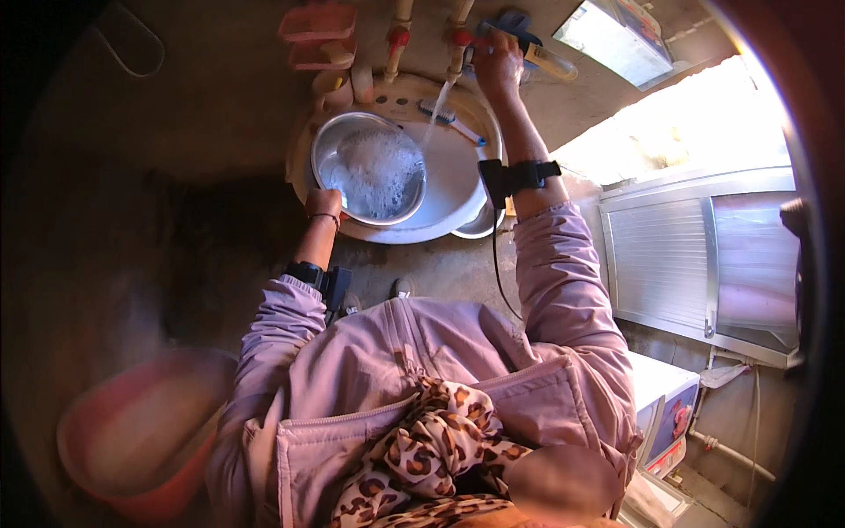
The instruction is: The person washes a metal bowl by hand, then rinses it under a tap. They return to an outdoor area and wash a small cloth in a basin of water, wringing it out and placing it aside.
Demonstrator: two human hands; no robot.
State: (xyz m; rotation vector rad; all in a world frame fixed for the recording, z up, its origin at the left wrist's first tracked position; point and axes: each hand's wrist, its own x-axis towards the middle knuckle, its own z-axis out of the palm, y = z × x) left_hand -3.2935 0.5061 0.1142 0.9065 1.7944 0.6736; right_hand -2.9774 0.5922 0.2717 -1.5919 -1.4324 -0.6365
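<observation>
My left hand [325, 203] grips the near-left rim of a round metal basin [320, 162]. Foamy water [376, 165] lies in the basin, which is tilted over the left part of a white washbasin [449, 185]. From the right tap [457, 56], a stream of water [438, 109] falls just right of the metal basin's rim. My right hand [500, 63] is raised beside this tap's red handle [461, 37], in front of a blue object [513, 25]. Its fingertips are partly hidden, so what they hold or touch is unclear. A blue-and-white scrub brush [455, 120] rests at the washbasin's back.
Left of the running tap is another red-handled tap [398, 38]. Pink soap trays [317, 23] and a mug [333, 89] stand behind the washbasin. Another metal basin [485, 224] shows beneath its right edge. A red tub [145, 429] sits lower left; a metal-framed door [700, 257] is at right.
</observation>
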